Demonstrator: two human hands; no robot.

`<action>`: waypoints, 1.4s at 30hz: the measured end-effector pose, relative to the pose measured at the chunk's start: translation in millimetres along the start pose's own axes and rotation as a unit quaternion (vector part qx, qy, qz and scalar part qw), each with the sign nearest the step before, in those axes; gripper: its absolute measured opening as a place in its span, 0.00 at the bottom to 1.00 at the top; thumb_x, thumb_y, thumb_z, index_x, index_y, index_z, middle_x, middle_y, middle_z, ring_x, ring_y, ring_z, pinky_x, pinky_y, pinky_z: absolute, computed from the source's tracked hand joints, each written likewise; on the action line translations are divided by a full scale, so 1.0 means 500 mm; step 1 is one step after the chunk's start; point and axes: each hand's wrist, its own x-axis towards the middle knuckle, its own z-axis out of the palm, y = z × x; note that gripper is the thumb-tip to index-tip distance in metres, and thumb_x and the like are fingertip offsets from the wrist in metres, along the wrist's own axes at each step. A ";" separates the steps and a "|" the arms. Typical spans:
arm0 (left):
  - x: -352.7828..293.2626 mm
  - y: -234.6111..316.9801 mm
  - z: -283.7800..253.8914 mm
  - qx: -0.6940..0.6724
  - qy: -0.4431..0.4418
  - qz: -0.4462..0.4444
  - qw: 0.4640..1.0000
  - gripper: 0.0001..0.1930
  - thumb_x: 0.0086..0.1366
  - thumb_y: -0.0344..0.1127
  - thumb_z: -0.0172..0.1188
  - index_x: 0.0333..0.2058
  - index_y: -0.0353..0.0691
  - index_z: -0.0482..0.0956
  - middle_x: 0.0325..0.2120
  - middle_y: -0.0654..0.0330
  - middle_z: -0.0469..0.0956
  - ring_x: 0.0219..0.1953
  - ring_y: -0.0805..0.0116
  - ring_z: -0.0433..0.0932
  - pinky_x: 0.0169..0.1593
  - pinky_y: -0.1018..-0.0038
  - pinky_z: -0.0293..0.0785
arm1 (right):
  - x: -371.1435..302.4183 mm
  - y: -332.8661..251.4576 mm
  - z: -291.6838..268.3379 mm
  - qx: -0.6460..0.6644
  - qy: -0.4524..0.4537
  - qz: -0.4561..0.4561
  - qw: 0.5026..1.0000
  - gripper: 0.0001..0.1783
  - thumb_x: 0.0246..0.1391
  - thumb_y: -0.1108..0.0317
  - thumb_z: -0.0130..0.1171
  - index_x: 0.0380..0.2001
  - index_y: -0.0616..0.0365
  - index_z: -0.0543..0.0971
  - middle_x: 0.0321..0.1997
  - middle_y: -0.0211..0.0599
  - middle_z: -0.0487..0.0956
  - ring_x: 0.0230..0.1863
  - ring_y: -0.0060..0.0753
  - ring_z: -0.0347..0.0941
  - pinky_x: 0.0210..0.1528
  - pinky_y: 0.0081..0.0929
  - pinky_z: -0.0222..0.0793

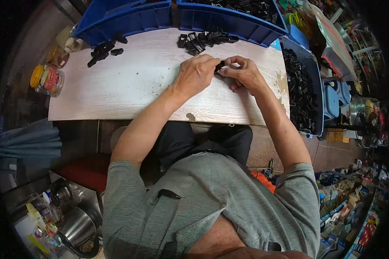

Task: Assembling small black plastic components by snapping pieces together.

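Over the right part of the pale wood-grain table (pixel 116 95), my left hand (pixel 197 74) and my right hand (pixel 245 75) meet on one small black plastic part (pixel 220 68). The fingers of both hands are closed about it and cover most of it, so its exact kind does not show. Just beyond my hands lies a loose pile of black plastic parts (pixel 196 43). A smaller cluster of black pieces (pixel 100 54) rests at the table's far left.
Two blue bins, left (pixel 125 21) and right (pixel 233 21), line the far edge. A blue crate of black parts (pixel 304 90) stands against the right side. At the left edge is a clear jar with a yellow lid (pixel 47 80). Small crumbs dot the tabletop.
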 end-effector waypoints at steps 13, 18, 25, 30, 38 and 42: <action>-0.001 0.007 -0.002 -0.048 0.022 0.025 0.998 0.11 0.61 0.24 0.60 0.42 0.36 0.83 0.36 0.52 0.83 0.38 0.51 0.83 0.41 0.62 0.80 | -0.003 0.025 0.009 -0.114 0.022 -0.053 0.992 0.19 0.45 0.70 0.75 0.40 0.62 0.82 0.27 0.33 0.80 0.23 0.22 0.74 0.23 0.22 0.70; 0.007 0.009 0.000 -0.065 -0.015 0.060 0.996 0.11 0.62 0.25 0.60 0.43 0.37 0.84 0.38 0.54 0.84 0.39 0.52 0.84 0.41 0.62 0.81 | 0.003 0.040 0.007 -0.131 0.034 -0.083 0.987 0.19 0.45 0.69 0.74 0.41 0.64 0.83 0.27 0.35 0.81 0.23 0.22 0.74 0.23 0.22 0.69; 0.017 -0.001 0.002 -0.014 -0.113 0.111 0.987 0.18 0.59 0.23 0.63 0.49 0.42 0.83 0.45 0.57 0.84 0.44 0.57 0.84 0.47 0.65 0.82 | 0.010 0.055 0.000 -0.157 0.035 -0.084 0.983 0.23 0.42 0.60 0.75 0.41 0.61 0.86 0.34 0.42 0.85 0.31 0.32 0.80 0.36 0.31 0.76; -0.021 0.014 0.020 0.064 -0.053 0.104 0.991 0.14 0.66 0.26 0.58 0.49 0.46 0.83 0.44 0.60 0.85 0.48 0.63 0.83 0.51 0.64 0.79 | -0.002 0.044 0.001 -0.095 0.015 -0.047 0.994 0.18 0.47 0.69 0.73 0.41 0.64 0.83 0.30 0.37 0.83 0.28 0.22 0.76 0.29 0.22 0.72; -0.026 0.005 -0.010 0.073 0.039 0.034 0.996 0.12 0.64 0.26 0.57 0.45 0.37 0.83 0.43 0.51 0.83 0.48 0.54 0.82 0.53 0.59 0.79 | -0.015 0.030 0.009 -0.006 0.005 -0.020 1.000 0.14 0.51 0.71 0.71 0.40 0.62 0.79 0.23 0.28 0.78 0.17 0.18 0.69 0.19 0.20 0.61; -0.054 -0.178 -0.176 0.203 0.210 -0.077 0.953 0.12 0.60 0.30 0.56 0.41 0.38 0.82 0.39 0.48 0.81 0.41 0.47 0.78 0.48 0.52 0.74 | -0.024 0.026 -0.014 0.062 0.020 -0.003 0.998 0.12 0.51 0.70 0.70 0.38 0.59 0.79 0.17 0.26 0.73 0.14 0.22 0.67 0.18 0.23 0.68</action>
